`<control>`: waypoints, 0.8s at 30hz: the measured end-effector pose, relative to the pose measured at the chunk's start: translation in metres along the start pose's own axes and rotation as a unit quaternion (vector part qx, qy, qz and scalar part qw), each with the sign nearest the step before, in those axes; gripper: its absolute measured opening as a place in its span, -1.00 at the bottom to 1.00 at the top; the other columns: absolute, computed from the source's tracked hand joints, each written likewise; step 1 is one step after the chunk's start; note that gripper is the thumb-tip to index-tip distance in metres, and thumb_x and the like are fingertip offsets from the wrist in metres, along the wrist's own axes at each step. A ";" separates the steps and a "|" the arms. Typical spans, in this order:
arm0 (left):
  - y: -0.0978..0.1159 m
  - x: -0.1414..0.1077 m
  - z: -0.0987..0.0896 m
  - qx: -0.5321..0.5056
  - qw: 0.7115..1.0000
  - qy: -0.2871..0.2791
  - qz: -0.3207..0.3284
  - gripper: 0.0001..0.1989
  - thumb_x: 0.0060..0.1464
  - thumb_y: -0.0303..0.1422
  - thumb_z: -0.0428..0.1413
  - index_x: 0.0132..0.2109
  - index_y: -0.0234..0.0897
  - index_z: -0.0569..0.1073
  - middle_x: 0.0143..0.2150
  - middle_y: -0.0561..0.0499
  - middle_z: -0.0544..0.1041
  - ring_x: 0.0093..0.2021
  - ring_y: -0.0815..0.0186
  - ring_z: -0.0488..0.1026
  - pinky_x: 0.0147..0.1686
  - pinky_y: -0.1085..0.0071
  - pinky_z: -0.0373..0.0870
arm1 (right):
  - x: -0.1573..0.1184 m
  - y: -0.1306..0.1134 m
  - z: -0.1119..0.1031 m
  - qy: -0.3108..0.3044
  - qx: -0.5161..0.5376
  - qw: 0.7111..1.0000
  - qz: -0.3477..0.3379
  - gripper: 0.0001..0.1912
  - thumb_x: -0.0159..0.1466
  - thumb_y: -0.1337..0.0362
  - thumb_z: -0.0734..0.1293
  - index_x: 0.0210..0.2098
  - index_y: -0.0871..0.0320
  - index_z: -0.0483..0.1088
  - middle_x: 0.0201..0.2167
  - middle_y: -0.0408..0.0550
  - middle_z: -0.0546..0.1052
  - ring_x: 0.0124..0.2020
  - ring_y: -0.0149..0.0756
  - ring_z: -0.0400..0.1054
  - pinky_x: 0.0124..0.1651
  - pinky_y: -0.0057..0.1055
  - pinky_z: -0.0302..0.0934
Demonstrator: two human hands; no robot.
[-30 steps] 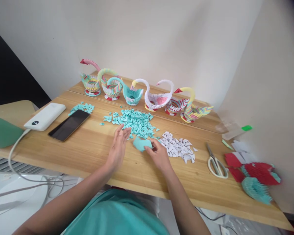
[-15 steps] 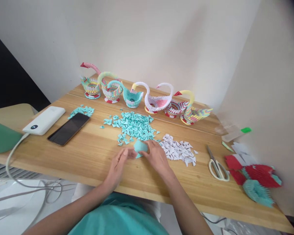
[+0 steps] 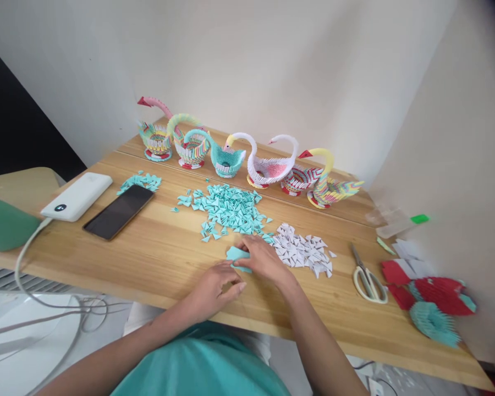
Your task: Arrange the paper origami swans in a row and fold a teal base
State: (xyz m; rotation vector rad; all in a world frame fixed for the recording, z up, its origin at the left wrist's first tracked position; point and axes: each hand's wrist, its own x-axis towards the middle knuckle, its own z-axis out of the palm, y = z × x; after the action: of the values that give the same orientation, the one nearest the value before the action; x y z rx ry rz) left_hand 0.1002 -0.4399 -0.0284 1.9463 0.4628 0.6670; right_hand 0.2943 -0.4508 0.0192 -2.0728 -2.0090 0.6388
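A small piece of folded teal paper [image 3: 240, 255] lies low over the wooden table [image 3: 157, 269], partly covered by fingers. My right hand [image 3: 266, 261] has it between thumb and fingers. Just in front, my left hand [image 3: 216, 289] reaches the paper's near edge with bent fingers, its thumb held apart from them. Beyond the hands spreads a heap of small folded teal paper triangles [image 3: 233, 208]. White paper triangles [image 3: 299, 250] form another pile beside my right hand.
Several folded-paper swans [image 3: 226, 162] line the table's back. A phone [image 3: 119, 212] and a white power bank [image 3: 77, 196] with a cable sit left, near more teal triangles [image 3: 146, 181]. Scissors [image 3: 368, 280], red paper [image 3: 399, 297] and a teal folded-paper piece [image 3: 433, 322] lie right.
The teal paper has come down lower and flatter, tilted away from view. My left hand has shifted right and nearer to me, its thumb now apart from its fingers.
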 end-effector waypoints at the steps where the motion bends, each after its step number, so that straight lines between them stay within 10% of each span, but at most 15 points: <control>1: 0.001 0.000 -0.001 0.000 1.000 0.004 -0.002 -0.63 0.37 -0.24 0.04 -0.43 -0.26 0.40 -0.45 0.04 0.47 -0.28 0.25 0.44 -0.13 0.32 0.31 | -0.002 0.000 0.002 0.011 0.001 1.000 -0.011 -0.74 0.20 0.30 0.56 -0.15 0.14 0.49 -0.13 -0.06 0.60 -0.02 -0.14 0.44 -0.05 -0.35 0.21; 6: 0.004 -0.004 -0.007 -0.036 0.997 0.064 -0.023 -0.59 0.40 -0.19 0.02 -0.41 -0.27 0.46 -0.44 0.03 0.48 -0.38 0.29 0.42 -0.30 0.38 0.31 | -0.022 -0.009 0.013 0.029 0.039 0.999 -0.009 -0.63 0.30 0.44 0.42 0.08 0.11 0.41 -0.03 -0.03 0.62 -0.01 -0.17 0.49 -0.01 -0.35 0.25; 12: 0.005 0.002 -0.010 -0.165 0.940 0.281 -0.099 -0.64 0.36 -0.06 0.09 0.10 -0.16 0.54 0.15 -0.10 0.58 0.24 0.10 0.47 0.27 0.17 0.35 | -0.035 -0.019 0.012 0.086 -0.004 0.995 -0.043 -0.26 0.38 0.45 0.31 0.49 0.01 0.08 0.09 0.06 0.61 0.09 -0.05 0.51 0.11 -0.18 0.33; 24: 0.003 0.025 0.019 -0.395 0.861 0.279 -0.160 -0.43 0.39 0.06 -0.01 0.37 -0.11 0.21 0.36 -0.17 0.43 0.46 0.14 0.27 0.50 0.06 0.06 | -0.037 -0.005 0.035 0.120 0.013 0.991 -0.064 -0.37 0.38 0.46 0.28 0.41 0.08 0.23 0.16 0.12 0.57 0.14 -0.06 0.48 0.17 -0.11 0.38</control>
State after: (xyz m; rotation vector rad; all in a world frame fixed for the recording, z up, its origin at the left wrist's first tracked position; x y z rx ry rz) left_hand 0.1313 -0.4401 -0.0262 0.8540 0.7069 1.0053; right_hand 0.2753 -0.4927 -0.0037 -1.8857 -1.9634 0.3701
